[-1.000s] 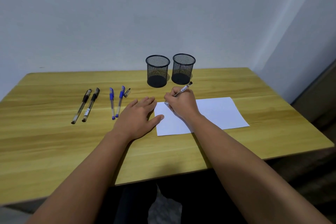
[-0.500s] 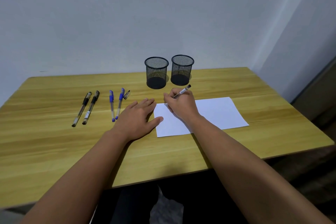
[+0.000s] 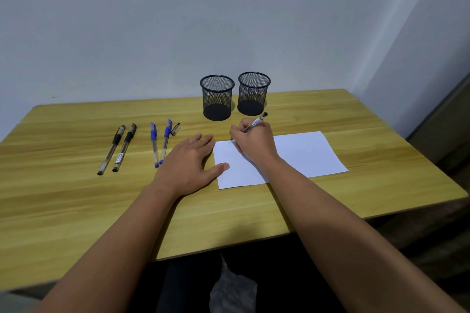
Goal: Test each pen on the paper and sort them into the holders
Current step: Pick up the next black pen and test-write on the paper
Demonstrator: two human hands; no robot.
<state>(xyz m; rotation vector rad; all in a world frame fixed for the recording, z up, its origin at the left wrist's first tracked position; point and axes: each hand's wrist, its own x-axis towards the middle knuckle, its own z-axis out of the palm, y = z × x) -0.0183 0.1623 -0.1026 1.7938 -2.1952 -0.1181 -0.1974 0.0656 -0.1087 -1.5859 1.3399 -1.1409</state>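
My right hand [image 3: 254, 142] grips a clear black pen [image 3: 257, 121] with its tip down on the top left corner of a white sheet of paper [image 3: 305, 152]. My left hand [image 3: 189, 162] lies flat on the table, fingers spread, its thumb on the sheet's left edge. Two black pens [image 3: 112, 150] [image 3: 124, 147] and two blue pens [image 3: 154, 143] [image 3: 165, 141] lie in a row to the left. A loose black cap [image 3: 175, 129] rests beside the blue pens. Two black mesh holders [image 3: 217, 84] [image 3: 254, 81] stand behind the paper, both empty.
The wooden table [image 3: 63, 206] runs to a pale wall at the back. Its front edge and right edge drop off to a dark floor. A crumpled pale thing [image 3: 231, 290] shows below the front edge between my arms.
The pen in my right hand has tilted slightly and its tip has shifted a little on the paper. My left hand stays put.
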